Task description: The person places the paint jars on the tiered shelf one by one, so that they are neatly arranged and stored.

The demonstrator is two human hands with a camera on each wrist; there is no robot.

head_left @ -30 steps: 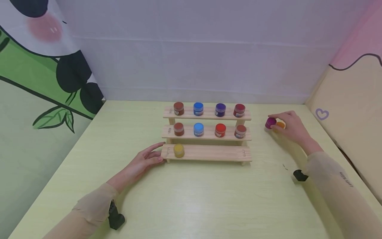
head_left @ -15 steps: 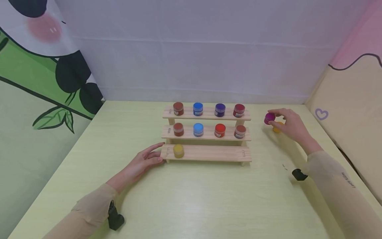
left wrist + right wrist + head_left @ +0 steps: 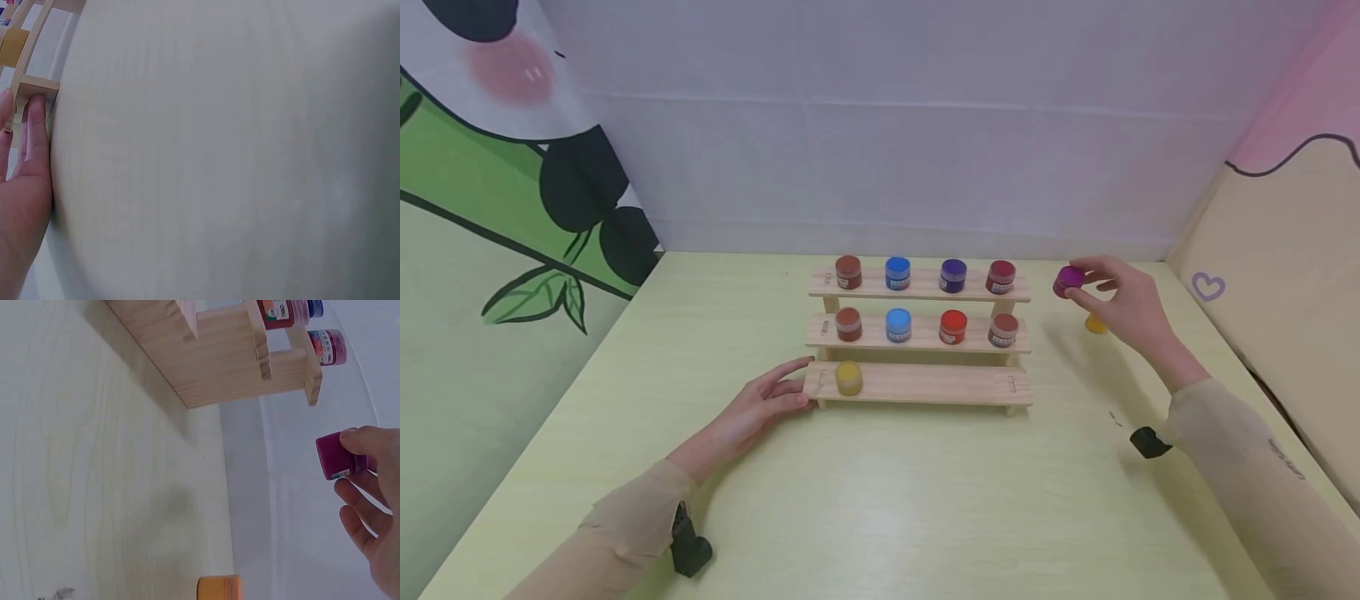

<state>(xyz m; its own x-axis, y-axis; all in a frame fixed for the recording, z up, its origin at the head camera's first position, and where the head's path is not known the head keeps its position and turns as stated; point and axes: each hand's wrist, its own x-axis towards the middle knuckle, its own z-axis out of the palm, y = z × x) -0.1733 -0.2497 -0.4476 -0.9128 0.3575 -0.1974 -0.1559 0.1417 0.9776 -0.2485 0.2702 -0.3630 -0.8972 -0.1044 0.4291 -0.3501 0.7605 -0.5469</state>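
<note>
A three-tier wooden rack (image 3: 925,383) stands mid-table with small paint jars on it. My left hand (image 3: 760,412) holds the left end of its lowest tier, index finger at the back corner and thumb at the front. In the left wrist view a finger (image 3: 37,125) reaches against the leg under the shelf. Right of the rack, my right hand (image 3: 1131,304) pinches a purple paint jar (image 3: 1068,282) between thumb and fingers, tilted and raised above the table. An orange jar (image 3: 1096,323) stands on the table below that hand, partly hidden by it.
Several red, brown and blue jars line the upper tiers, among them a bright red jar (image 3: 952,327). A yellow jar (image 3: 849,378) sits at the left of the lowest tier. A pale cloth wall (image 3: 925,167) rises behind the table (image 3: 880,500).
My right hand has lifted the purple jar off the table, away from the orange jar, and moved it slightly left and back. The left hand and rack stay in place.
</note>
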